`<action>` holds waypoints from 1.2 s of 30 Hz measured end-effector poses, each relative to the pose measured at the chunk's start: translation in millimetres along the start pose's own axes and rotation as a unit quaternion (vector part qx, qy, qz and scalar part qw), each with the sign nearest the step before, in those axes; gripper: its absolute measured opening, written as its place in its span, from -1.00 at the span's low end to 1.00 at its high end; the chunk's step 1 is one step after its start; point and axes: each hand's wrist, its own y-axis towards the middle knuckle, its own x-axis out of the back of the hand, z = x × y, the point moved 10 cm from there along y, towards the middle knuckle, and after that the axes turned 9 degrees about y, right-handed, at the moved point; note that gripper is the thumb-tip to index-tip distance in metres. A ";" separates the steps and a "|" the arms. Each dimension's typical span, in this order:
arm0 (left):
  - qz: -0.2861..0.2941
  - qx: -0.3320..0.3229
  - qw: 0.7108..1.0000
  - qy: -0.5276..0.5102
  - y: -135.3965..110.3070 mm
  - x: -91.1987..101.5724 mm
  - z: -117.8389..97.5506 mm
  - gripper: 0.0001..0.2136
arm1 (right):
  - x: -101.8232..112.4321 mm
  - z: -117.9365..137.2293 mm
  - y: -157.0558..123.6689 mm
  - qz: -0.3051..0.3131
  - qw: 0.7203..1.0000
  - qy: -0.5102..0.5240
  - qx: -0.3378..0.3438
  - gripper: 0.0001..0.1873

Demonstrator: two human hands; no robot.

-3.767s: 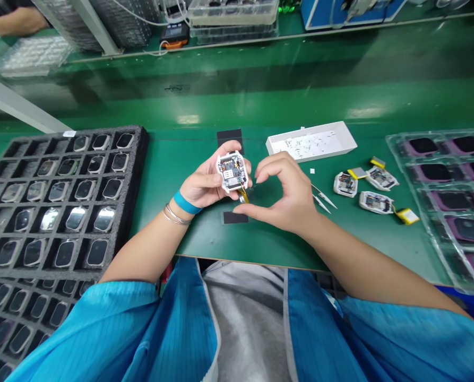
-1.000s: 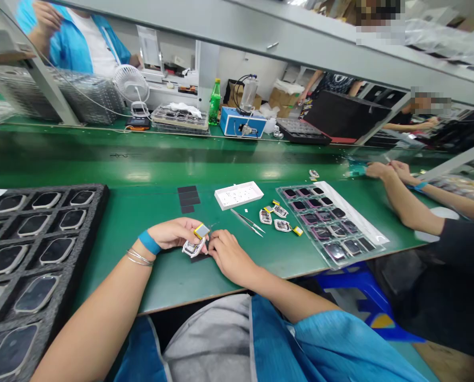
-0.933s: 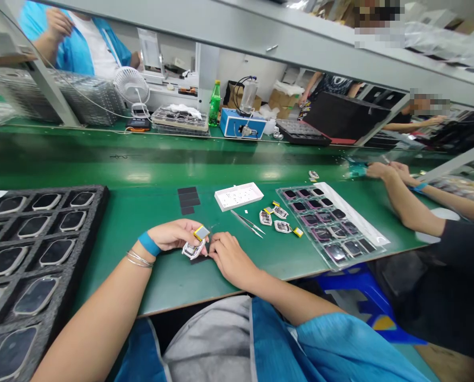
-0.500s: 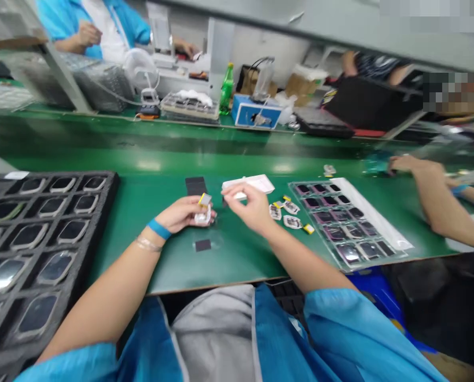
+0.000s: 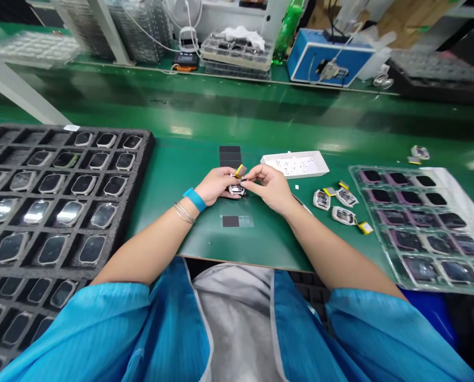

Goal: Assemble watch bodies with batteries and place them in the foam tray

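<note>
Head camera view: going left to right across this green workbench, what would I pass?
Black foam tray of smartwatch cases → left hand → smartwatch module → right hand → opened watch modules → yellow battery → clear blister tray

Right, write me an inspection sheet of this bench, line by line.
Surface: green bench top, with black pads on it.
Job's things: watch module with a small battery standing up from it.
Clutter: white parts box, loose modules, foam tray of watch bodies, plastic tray of watch parts.
Grippers: left hand and right hand both pinch the module; blue wristband on the left wrist.
Cables: thin cable at the blue bench unit, far bench.
Surroundings: green bottle, desk fan.
</note>
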 end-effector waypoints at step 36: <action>-0.008 -0.030 0.999 0.039 3.2 2.7 0.4 -0.53 | 1.5 14.3 1.4 -0.004 0.992 -0.113 0.061 -0.85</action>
